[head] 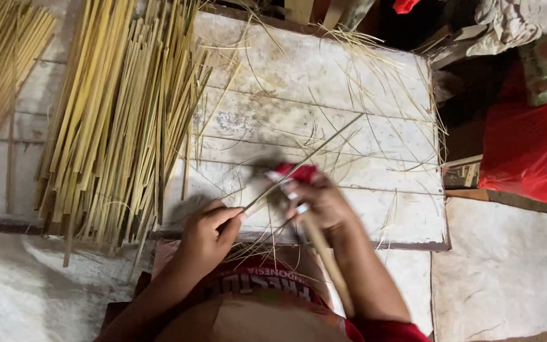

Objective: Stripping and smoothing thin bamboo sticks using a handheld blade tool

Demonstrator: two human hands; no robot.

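**Two hands on one thin bamboo strip**

The left hand [207, 231] is curled nearly closed, thumb and forefinger pressed together on the near end of a thin bamboo strip [305, 158]. The other fingers fold under the palm, with no gap visible between them.

From that pinch the strip runs up and to the right, crossing in front of the right hand [321, 202] and ending well beyond it over the whitewashed board [324, 82]. The right hand is wrapped in a fist around a tool with a long wooden handle [327, 263]. The handle slants down from the fist toward the person's lap. Just above the knuckles a red wrapping [299, 172] shows around the tool's head. This part is blurred, so I cannot tell the shape of a blade or whether it touches the strip.

The two hands sit close together, left slightly lower than right, both over the near edge of the board. Loose fine shavings [381, 126] lie scattered on the board beyond and right of the right hand. Beyond and left of the left hand lies a thick pile of split bamboo sticks [115, 120], with a second bundle [1, 69] further left. Well to the right of the right hand is a red plastic bag [530, 149].
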